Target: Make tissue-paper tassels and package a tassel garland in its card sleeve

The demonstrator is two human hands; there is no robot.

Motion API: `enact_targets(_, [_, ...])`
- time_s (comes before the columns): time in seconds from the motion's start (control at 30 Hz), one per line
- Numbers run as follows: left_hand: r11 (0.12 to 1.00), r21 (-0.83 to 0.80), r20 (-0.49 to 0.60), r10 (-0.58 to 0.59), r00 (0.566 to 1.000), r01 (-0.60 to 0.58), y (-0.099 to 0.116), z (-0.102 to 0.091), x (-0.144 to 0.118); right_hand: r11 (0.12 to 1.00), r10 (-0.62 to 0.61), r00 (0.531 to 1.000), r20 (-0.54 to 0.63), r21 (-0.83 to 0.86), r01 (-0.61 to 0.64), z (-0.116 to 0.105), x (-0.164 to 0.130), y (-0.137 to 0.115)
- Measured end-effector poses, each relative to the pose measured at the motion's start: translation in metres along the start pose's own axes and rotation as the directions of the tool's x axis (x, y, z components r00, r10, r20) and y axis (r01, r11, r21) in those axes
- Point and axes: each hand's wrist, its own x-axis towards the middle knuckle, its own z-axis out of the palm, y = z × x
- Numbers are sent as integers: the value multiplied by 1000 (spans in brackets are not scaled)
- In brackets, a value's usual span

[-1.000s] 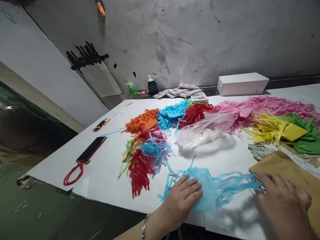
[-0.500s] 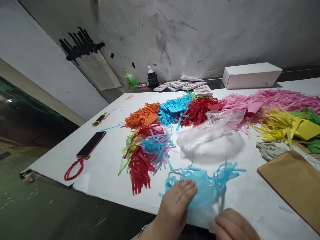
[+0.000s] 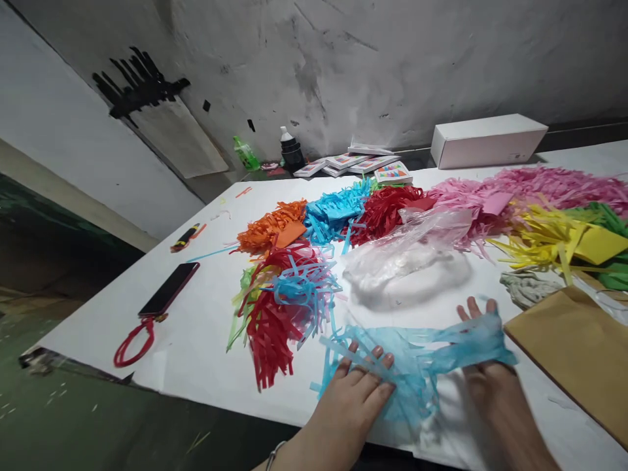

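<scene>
A light-blue fringed tissue paper tassel (image 3: 402,353) lies spread at the front of the white table, its strips running out to both sides. On its left part my left hand (image 3: 356,396) rests flat, fingers spread, pressing the tissue down. My right hand (image 3: 488,353) is at the tassel's right end, fingers apart and stretched upward, with the long blue strips draped across them; the strips partly hide the fingers. To the left of the tassel lies a pile of red, green, blue and lilac fringe (image 3: 272,333).
A crumpled clear plastic bag (image 3: 407,255) lies behind the tassel. Orange (image 3: 275,226), blue, red, pink and yellow (image 3: 549,239) fringe bundles line the back. A brown envelope (image 3: 579,353) is at right, a phone (image 3: 169,290) at left, and a white box (image 3: 488,140) by the wall.
My right hand has moved up from the table's front edge and opened under the blue strips, which now stretch out to the right. My left hand stays on the tissue, its fingers more spread.
</scene>
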Motion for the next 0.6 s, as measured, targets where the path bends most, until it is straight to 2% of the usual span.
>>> enact_targets(0.07, [999, -20, 56, -28, 998, 29, 2, 5, 5, 978, 171, 985, -31, -115, -174, -22, -8, 19])
enact_targets(0.13, [998, -56, 107, -20, 994, 26, 5, 9, 12, 927, 279, 952, -127, -223, -302, -45, -16, 22])
enact_targets(0.17, [997, -71, 133, -14, 991, 23, 6, 9, 16, 924, 268, 948, -172, -232, -304, -53, -20, 16])
enact_targets(0.2, [996, -81, 161, -6, 987, 19, 7, 10, 19, 949, 201, 963, -179, -208, -237, -58, -24, 6])
enact_targets(0.23, [996, -90, 186, 1, 982, 16, 8, 10, 21, 985, 67, 990, -123, -148, -85, -59, -27, -8])
enact_targets(0.27, [995, -97, 202, 4, 979, 16, 8, 11, 22, 997, -59, 998, -30, -57, 57, -55, -29, -24])
enact_targets(0.3, [994, -105, 219, 3, 976, 21, 8, 11, 23, 978, -206, 977, 46, 38, 204, -46, -31, -39])
enact_targets(0.33, [993, -116, 240, 2, 971, 26, 8, 12, 22, 934, -346, 937, 46, 106, 340, -35, -33, -53])
enact_targets(0.37, [991, -133, 259, 5, 966, 30, 8, 13, 21, 911, -403, 914, 44, 115, 396, -21, -35, -63])
enact_targets(0.43, [985, -167, 277, 11, 961, 37, 6, 14, 18, 930, -368, 929, 41, 23, 367, 5, -40, -69])
enact_targets(0.5, [982, -187, 285, 18, 958, 37, 6, 13, 15, 958, -264, 965, 4, -120, 262, 22, -44, -57])
enact_targets(0.6, [978, -201, 271, 10, 962, 47, 7, 10, 14, 956, -144, 987, -75, -266, 120, 16, -46, -27])
